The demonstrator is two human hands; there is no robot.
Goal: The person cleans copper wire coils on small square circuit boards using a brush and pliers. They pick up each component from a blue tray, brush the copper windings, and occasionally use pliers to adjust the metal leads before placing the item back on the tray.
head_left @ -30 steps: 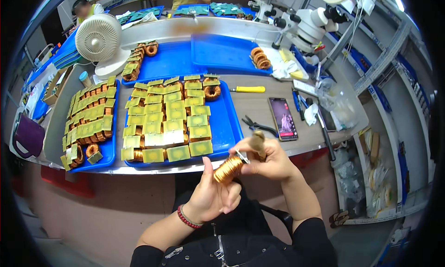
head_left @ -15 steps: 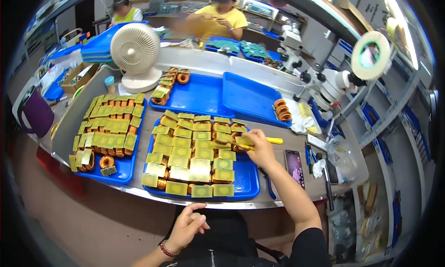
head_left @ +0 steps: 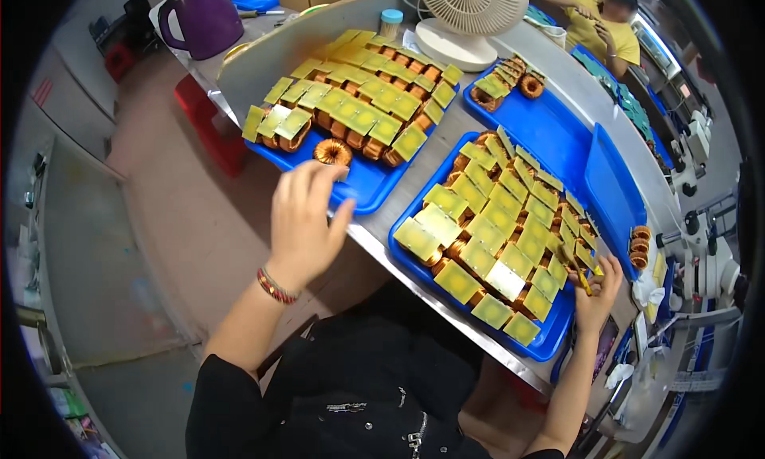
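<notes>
My left hand (head_left: 305, 224) reaches over the front edge of the left blue tray (head_left: 373, 190), thumb and fingers apart and nothing seen in them. Its fingertips are beside a single copper-wound ring coil (head_left: 332, 151); whether they touch it I cannot tell. Closed around a yellow-handled tool (head_left: 586, 284), my right hand (head_left: 599, 293) is at the right side of the middle blue tray (head_left: 550, 343). The tool's working end lies among the boards and is hard to make out. Rows of copper coils topped with yellow-green square boards (head_left: 482, 232) fill much of both trays.
Behind stand two more blue trays, one with several coils (head_left: 532, 84), the other (head_left: 613, 196) near a short stack of coils (head_left: 640, 248). A white fan (head_left: 458, 45), capped jar (head_left: 390, 22) and purple kettle (head_left: 201, 19) stand beyond. A co-worker (head_left: 602, 29) sits across the bench.
The view has swung left, so the bench appears shifted right and tilted. My left hand has risen from near my lap to the left tray. My right hand still holds the yellow-handled tool.
</notes>
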